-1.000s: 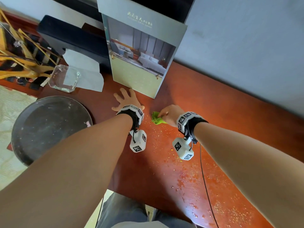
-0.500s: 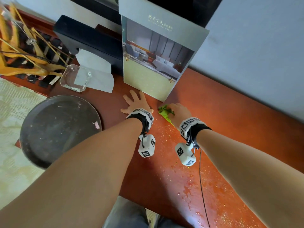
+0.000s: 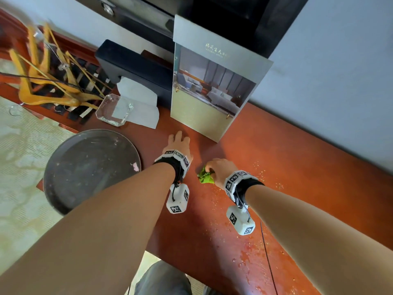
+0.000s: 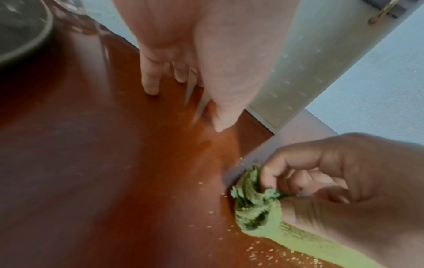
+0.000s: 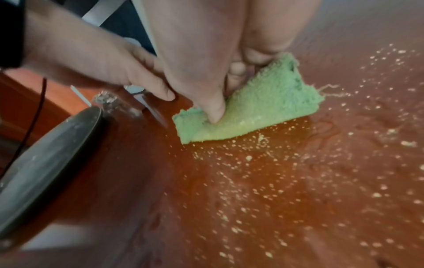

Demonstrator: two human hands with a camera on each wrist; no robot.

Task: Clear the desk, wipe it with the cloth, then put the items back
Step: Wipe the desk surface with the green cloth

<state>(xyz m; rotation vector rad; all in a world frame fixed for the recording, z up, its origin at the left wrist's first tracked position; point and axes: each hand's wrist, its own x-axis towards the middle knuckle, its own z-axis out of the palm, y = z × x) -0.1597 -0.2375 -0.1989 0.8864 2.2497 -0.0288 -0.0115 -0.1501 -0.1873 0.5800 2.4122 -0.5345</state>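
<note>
On the red-brown desk (image 3: 287,167), seen from the head camera, two bare forearms reach forward, each with one marker band and one white tagged block at the wrist. One left hand (image 3: 178,143) lies flat on the wood with its fingers stretched out, holding nothing, just before the foot of one tall upright brochure board (image 3: 214,96). One right hand (image 3: 219,169) bunches one green cloth (image 3: 205,177) against the desk, fingers curled over it. Pale crumbs and wet patches speckle the wood right of and nearer than the cloth. To the left sit one round dark tray (image 3: 89,167), one clear glass ashtray (image 3: 112,110) resting on one white paper (image 3: 138,103), one dark box (image 3: 136,67), and a tangle of wooden hangers (image 3: 49,81) whose number I cannot tell.

From the left wrist camera, the left fingers (image 4: 150,79) lie straight with their tips on the wood, gripping nothing. The right hand (image 4: 344,181) pinches the cloth (image 4: 257,208) nearby, a few crumbs beside it.

From the right wrist camera, the right thumb (image 5: 213,101) presses into the folded cloth (image 5: 263,108), the curled fingers (image 5: 257,56) gripping its far edge. The left hand (image 5: 103,63) rests just beside it, and the tray (image 5: 45,159) rim shows at left. Crumbs are too many to count.
</note>
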